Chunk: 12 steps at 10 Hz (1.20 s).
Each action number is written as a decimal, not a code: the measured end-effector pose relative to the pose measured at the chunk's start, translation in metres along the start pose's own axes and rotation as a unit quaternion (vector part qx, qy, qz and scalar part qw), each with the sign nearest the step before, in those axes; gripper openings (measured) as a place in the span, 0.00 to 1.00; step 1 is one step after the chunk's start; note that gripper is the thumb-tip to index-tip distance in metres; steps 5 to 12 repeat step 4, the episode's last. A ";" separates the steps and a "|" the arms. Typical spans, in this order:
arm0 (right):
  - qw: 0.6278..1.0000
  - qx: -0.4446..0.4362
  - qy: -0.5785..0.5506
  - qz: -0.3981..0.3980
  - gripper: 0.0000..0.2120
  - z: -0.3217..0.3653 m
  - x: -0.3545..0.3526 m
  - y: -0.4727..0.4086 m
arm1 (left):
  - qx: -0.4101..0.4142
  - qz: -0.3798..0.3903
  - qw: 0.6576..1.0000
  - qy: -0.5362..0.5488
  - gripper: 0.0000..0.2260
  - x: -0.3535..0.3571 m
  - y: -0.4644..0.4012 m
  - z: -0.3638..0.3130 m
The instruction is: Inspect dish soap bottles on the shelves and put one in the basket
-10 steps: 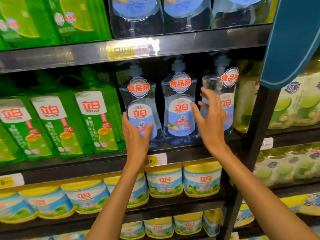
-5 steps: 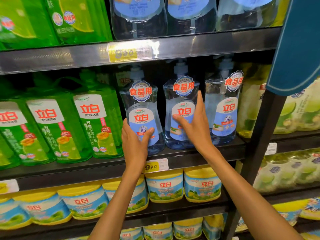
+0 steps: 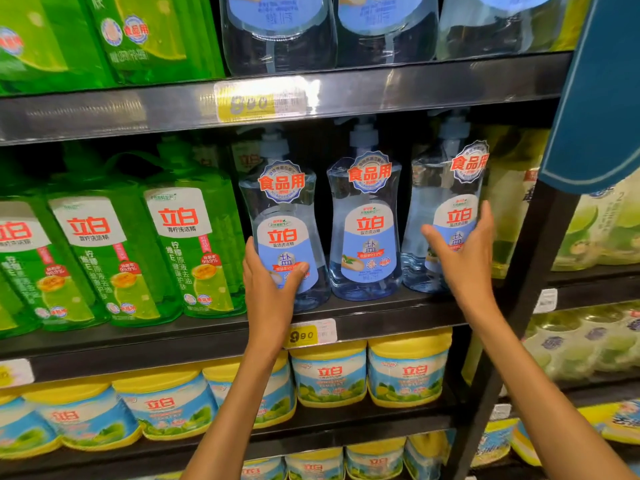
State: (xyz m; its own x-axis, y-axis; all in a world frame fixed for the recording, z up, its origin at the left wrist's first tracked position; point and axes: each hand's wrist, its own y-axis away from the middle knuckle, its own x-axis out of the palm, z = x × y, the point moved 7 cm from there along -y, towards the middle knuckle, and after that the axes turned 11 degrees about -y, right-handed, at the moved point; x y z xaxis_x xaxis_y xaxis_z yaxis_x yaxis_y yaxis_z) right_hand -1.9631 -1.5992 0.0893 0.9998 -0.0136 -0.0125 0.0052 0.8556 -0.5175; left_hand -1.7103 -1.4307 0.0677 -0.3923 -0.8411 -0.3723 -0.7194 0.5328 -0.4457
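Observation:
Three clear blue pump bottles of dish soap stand side by side on the middle shelf [image 3: 381, 313]. My left hand [image 3: 272, 289] grips the lower part of the left bottle [image 3: 284, 209], thumb across its blue label. My right hand [image 3: 464, 258] grips the right bottle [image 3: 446, 188], thumb on its front and fingers round its right side. The middle bottle [image 3: 367, 223] stands untouched between them. No basket is in view.
Green dish soap bottles [image 3: 187, 237] fill the shelf's left part. Yellow-lidded tubs [image 3: 405, 372] sit on the shelf below, larger clear bottles [image 3: 280, 29] on the shelf above. A black upright post [image 3: 526, 271] and a blue hanging sign [image 3: 602, 98] stand at right, with pale green bottles [image 3: 602, 230] beyond.
My right hand moved from the middle bottle rightward onto the right bottle and closed round it. My left hand stayed on the left bottle.

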 end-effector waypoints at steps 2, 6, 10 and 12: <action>1.000 -0.018 0.010 -0.007 0.39 -0.006 0.003 -0.001 | -0.001 0.005 1.000 -0.021 0.35 -0.001 -0.001 -0.002; 0.999 -0.008 0.028 0.033 0.43 -0.003 -0.008 0.004 | 0.010 -0.007 0.996 -0.092 0.31 -0.017 0.007 -0.010; 0.999 -0.008 0.028 0.033 0.43 -0.003 -0.008 0.004 | 0.010 -0.007 0.996 -0.092 0.31 -0.017 0.007 -0.010; 0.999 -0.008 0.028 0.033 0.43 -0.003 -0.008 0.004 | 0.010 -0.007 0.996 -0.092 0.31 -0.017 0.007 -0.010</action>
